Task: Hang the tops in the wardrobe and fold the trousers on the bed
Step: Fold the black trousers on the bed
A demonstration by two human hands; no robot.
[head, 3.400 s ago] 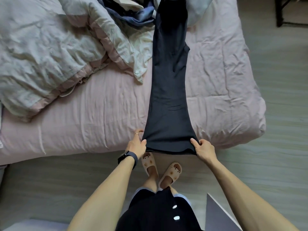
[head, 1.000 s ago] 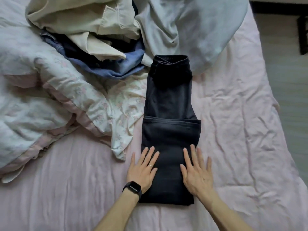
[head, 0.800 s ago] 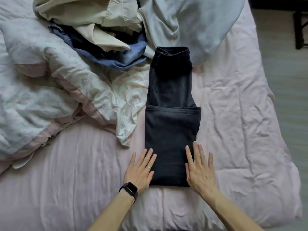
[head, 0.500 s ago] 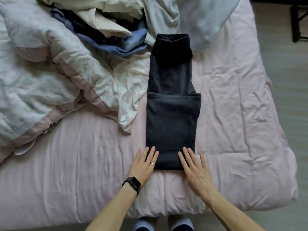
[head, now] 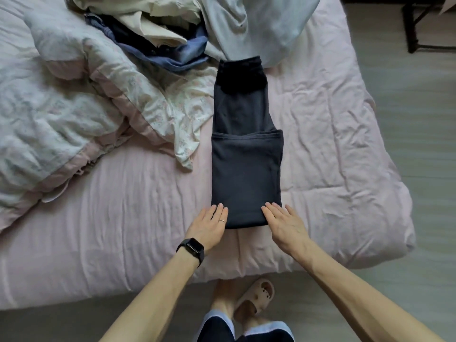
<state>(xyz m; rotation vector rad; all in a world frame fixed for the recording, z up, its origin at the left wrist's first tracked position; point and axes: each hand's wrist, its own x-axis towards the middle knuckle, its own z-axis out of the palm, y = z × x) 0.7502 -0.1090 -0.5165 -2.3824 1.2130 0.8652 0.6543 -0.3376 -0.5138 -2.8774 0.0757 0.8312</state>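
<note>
Dark trousers (head: 245, 169) lie folded once on the pink bed (head: 123, 218), hems doubled up over the thighs, waistband at the far end. My left hand (head: 208, 227), with a ring and a black watch, lies flat at the near left corner of the fold, fingers straight. My right hand (head: 286, 224) lies flat at the near right corner, fingertips on the cloth. Neither hand grips anything. A heap of other clothes (head: 160, 30), cream, blue and pale grey, sits at the far end of the bed.
A crumpled floral duvet (head: 69, 114) covers the bed's left half. The bed's near edge runs just in front of my slippered foot (head: 256, 296). Grey floor lies to the right, with dark furniture legs (head: 412, 28) at the far right.
The trousers went from stretched out full length to folded in half. Over the last second both flat hands slid back along the fold to its near corners.
</note>
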